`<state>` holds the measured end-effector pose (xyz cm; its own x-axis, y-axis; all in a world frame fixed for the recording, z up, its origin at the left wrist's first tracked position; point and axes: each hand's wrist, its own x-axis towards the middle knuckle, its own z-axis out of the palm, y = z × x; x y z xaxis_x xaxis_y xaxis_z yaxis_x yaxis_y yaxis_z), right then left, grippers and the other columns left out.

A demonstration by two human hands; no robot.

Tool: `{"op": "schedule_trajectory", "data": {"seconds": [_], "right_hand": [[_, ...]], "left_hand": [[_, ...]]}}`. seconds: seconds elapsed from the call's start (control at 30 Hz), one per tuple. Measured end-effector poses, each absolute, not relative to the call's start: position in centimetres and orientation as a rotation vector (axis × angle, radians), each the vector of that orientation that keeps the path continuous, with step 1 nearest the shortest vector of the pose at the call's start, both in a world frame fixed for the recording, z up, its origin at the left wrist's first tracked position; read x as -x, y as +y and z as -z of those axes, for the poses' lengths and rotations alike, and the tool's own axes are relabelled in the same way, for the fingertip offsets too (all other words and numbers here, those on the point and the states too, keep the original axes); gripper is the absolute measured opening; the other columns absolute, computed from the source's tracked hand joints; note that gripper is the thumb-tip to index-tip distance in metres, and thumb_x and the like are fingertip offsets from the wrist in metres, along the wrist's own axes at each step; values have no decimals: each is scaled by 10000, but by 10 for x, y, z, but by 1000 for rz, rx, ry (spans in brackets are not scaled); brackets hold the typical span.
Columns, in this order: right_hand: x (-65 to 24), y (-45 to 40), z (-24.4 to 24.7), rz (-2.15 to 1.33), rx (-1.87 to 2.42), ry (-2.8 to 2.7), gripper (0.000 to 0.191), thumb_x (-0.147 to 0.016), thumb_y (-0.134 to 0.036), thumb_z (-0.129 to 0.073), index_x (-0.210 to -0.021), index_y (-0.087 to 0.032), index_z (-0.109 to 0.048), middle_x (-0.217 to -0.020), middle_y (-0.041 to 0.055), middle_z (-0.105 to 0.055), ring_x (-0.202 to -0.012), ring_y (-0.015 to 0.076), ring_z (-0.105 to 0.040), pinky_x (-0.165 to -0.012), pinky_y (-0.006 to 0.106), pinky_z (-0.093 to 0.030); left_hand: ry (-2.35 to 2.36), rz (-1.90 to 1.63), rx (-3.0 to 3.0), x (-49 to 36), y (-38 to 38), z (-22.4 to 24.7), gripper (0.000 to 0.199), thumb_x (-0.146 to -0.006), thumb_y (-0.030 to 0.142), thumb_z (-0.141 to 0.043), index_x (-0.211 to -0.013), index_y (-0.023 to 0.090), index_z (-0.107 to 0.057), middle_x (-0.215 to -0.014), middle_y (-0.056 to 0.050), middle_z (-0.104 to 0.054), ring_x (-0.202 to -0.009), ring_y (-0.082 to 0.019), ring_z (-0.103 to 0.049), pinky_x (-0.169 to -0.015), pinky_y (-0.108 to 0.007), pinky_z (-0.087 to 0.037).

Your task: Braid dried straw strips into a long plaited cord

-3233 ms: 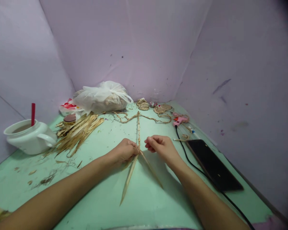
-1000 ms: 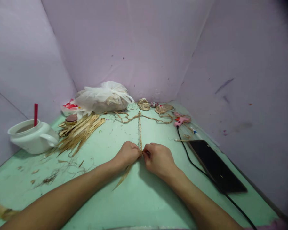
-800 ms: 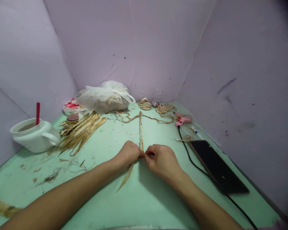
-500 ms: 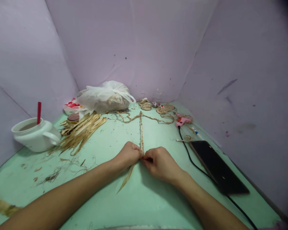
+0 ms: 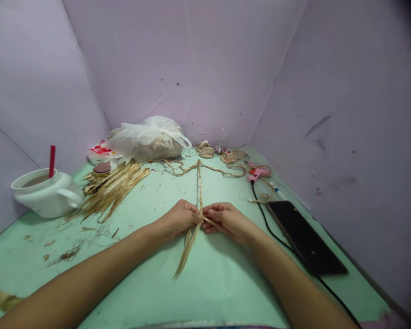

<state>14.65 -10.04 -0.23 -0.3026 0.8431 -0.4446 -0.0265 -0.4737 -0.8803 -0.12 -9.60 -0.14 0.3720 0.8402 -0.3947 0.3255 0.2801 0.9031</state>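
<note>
A thin braided cord [image 5: 200, 187] of dried tan fibre runs from the back of the green table down to my two hands at the centre. My left hand [image 5: 185, 215] is closed, its fingertips pinching the lower end of the braid from the left. From the right, my right hand [image 5: 226, 220] grips a strand that slants away from the braid across its fingers. Loose strand ends [image 5: 187, 256] hang below my left hand and lie toward the front. The fingertips of both hands nearly meet.
On the left stand a white pot [image 5: 51, 196] with a red stick and a bundle of dry strips [image 5: 114, 189]. A plastic bag [image 5: 150, 139] lies behind. To the right are a pink glue gun [image 5: 258, 173], its black cable and a phone [image 5: 306, 237].
My right hand has turned and its fingers have shifted, with a strand now showing across them. More loose strand ends show below my left hand. The view has moved slightly.
</note>
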Motion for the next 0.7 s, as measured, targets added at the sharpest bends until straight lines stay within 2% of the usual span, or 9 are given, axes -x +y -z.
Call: {"op": "schedule_trajectory", "data": {"seconds": [0.07,0.13,0.17,0.23,0.57,0.7], "right_hand": [[-141,-103,7,-1887,1279,-1102,57,-726,-152,-496,-672,-132,-497,-525,-1,-512,-441,71,-486,-422,184,-381],[-140,-103,11,-1876,1280,-1110,78,-717,-165,-507,-655,-147,-464,-454,-55,-413,-349,31,-350,-328,147,-226],[-140,-102,12,-1863,1298,-1111,91,-711,-171,-514,-651,-155,-448,-432,-77,-364,-327,20,-283,-316,147,-156],[-142,-101,13,-1848,1333,-1125,116,-703,-191,-521,-642,-167,-427,-414,-96,-318,-317,14,-216,-322,157,-93],[-141,-97,21,-1679,1360,-1295,147,-607,-230,-584,-579,-168,-454,-380,-92,-359,-315,24,-217,-330,195,-92],[-141,-97,21,-1693,1382,-1275,115,-591,-210,-577,-575,-162,-473,-393,-84,-396,-308,23,-223,-332,202,-85]], "left_hand": [[1182,-480,-1314,1,-96,3,119,-587,190,-490,-491,161,-427,-350,77,-290,-297,-32,-176,-318,-209,-81],[1179,-472,-1317,1,-96,4,123,-591,200,-491,-494,165,-424,-352,78,-281,-301,-35,-168,-321,-215,-76],[1175,-469,-1319,1,-96,4,124,-594,204,-490,-496,166,-423,-353,79,-273,-304,-36,-164,-323,-217,-76],[1164,-460,-1322,1,-95,2,114,-598,209,-485,-506,167,-433,-358,80,-264,-310,-39,-163,-329,-220,-77],[1190,-387,-1514,7,-90,4,197,-568,191,-482,-426,177,-347,-358,70,-218,-343,-37,-147,-376,-229,-84],[1289,-369,-1649,7,-90,0,170,-555,195,-479,-407,160,-403,-357,56,-265,-366,-48,-198,-392,-221,-141]]}}
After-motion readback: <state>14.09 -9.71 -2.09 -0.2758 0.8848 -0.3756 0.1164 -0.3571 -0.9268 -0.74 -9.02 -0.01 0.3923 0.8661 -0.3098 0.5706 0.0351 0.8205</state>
